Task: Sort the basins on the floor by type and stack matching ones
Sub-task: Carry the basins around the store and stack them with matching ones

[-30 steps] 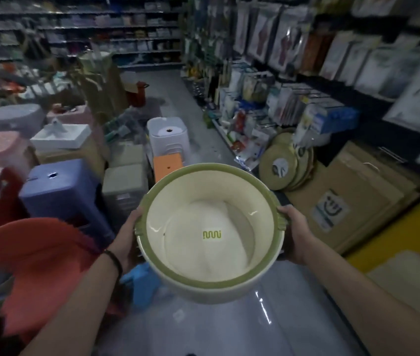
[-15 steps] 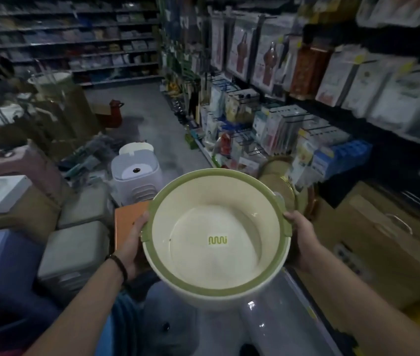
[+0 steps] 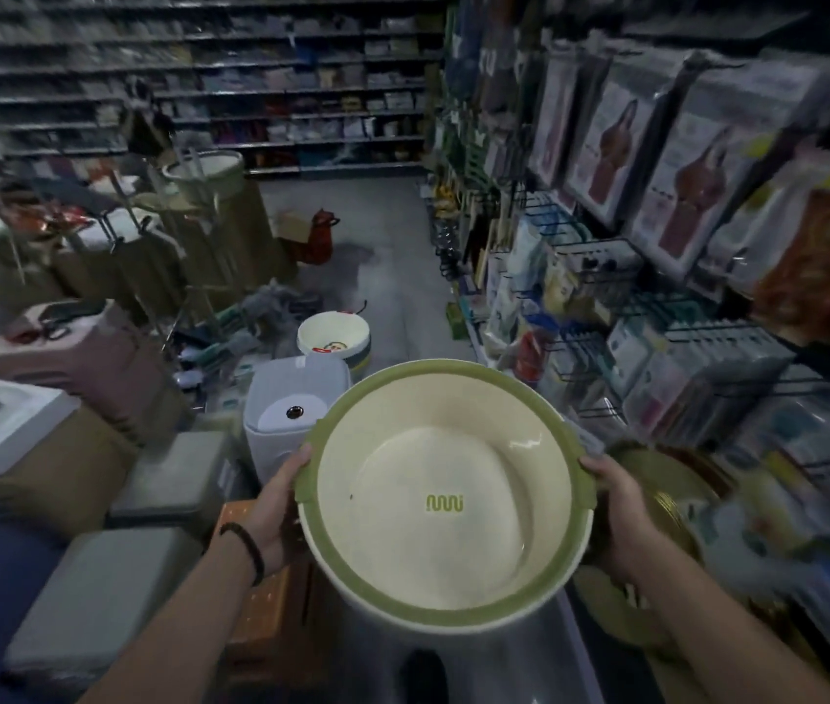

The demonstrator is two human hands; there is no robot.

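Both hands, left (image 3: 278, 510) & right (image 3: 616, 520), clamp green-rimmed basin (image 3: 446, 492); view swung, cream basin stack (image 3: 334, 343) now ahead — likely destination.

**Shop aisle floor and what stands on it**

A grey, smooth shop floor (image 3: 382, 236) runs away between stocked shelves. Far down the aisle, a dark red kettle-shaped container (image 3: 318, 236) stands on it. Nearer, in the middle, sits a stack of round cream plastic basins (image 3: 334, 340). Just in front of that stands a pale grey plastic stool (image 3: 291, 414) with a hole in its top.
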